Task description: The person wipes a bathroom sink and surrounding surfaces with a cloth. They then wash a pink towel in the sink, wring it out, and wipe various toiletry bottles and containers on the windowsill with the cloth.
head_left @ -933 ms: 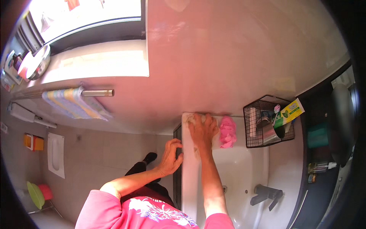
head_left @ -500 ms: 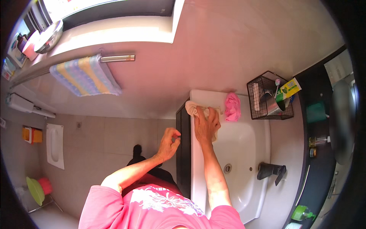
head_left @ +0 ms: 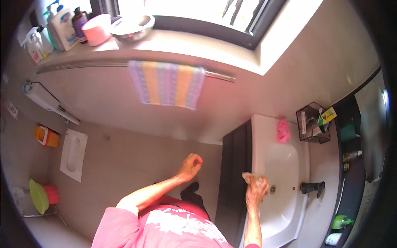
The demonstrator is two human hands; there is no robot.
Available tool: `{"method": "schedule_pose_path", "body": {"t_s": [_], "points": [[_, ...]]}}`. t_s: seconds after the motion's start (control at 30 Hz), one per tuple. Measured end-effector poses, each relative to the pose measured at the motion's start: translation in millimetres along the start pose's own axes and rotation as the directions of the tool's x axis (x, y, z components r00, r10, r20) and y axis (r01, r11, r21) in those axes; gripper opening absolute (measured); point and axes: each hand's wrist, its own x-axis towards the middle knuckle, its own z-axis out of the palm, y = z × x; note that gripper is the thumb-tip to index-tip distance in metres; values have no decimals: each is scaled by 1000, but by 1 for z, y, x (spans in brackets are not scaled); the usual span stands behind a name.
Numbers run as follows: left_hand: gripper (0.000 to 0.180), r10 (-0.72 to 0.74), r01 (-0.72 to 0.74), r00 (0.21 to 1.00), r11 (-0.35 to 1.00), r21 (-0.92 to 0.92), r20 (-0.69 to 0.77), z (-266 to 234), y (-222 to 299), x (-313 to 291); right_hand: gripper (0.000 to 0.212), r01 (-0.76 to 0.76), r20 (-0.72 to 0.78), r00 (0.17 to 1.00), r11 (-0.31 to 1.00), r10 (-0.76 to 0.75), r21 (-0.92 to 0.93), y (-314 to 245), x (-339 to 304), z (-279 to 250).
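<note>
My right hand (head_left: 257, 192) is closed around a bunched cream cloth (head_left: 249, 177) at the left rim of the white sink (head_left: 285, 163). Part of that cloth pokes out past the fingers, over the rim. Loosely curled and holding nothing, my left hand (head_left: 190, 168) hangs in the air above the floor, left of the dark cabinet. A crumpled pink cloth (head_left: 283, 131) lies on the sink's far ledge.
Beside the sink stand a black faucet (head_left: 312, 188) and a wire basket (head_left: 313, 123). The dark cabinet (head_left: 235, 165) supports the sink. A striped towel (head_left: 167, 84) hangs from a wall bar. A squat toilet (head_left: 74, 156) is at the left. Bottles and a metal basin (head_left: 132, 29) line the sill.
My view has swung left, so the room appears shifted right. The right hand has drawn the cream cloth nearer along the sink's left side, away from the pink cloth. My left hand stays curled.
</note>
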Motion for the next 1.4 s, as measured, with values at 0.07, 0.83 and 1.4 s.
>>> {"method": "schedule_pose_path", "body": {"t_s": [0.07, 0.83, 1.4], "points": [[13, -60, 61, 998, 997, 38, -18, -41, -13, -14, 27, -20, -15, 1000, 998, 19, -64, 0, -31, -9], [38, 479, -308, 500, 877, 370, -721, -300, 164, 108, 27, 617, -332, 769, 771, -546, 161, -348, 368, -101], [50, -97, -35, 932, 935, -354, -349, -367, 222, 183, 32, 703, -276, 696, 708, -663, 72, -327, 395, -103]]}}
